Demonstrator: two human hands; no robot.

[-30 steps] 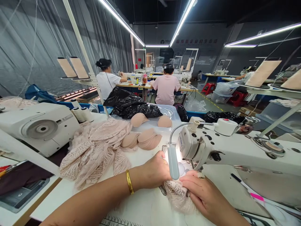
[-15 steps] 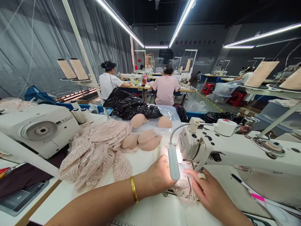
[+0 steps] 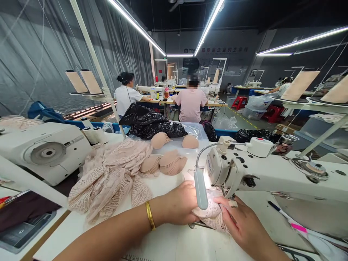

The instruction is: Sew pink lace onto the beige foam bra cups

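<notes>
Under the lit head of a white sewing machine [image 3: 261,172] lies a piece of pale pink lace [image 3: 213,218]. My left hand [image 3: 179,203], with a gold bangle at the wrist, holds the lace at its left edge. Its fingertips are partly hidden behind the grey lamp [image 3: 201,190]. On the other side, my right hand [image 3: 241,221] has the lace's right edge between thumb and forefinger, close beside the needle area. A ring shows on this hand. The lamp's glare and the machine head hide the needle itself.
Left of my hands lies a heap of pink lace [image 3: 108,177], with stacked beige bra cups [image 3: 172,163] beside it. A white pen-like tool [image 3: 299,227] rests at the right. Thread cones [image 3: 300,85] stand on a rack. Two people sit at machines ahead.
My left hand has shifted slightly left and flattened, its fist loosening. More of the lace shows below the lamp, turned and spread a little. My right hand has barely moved.
</notes>
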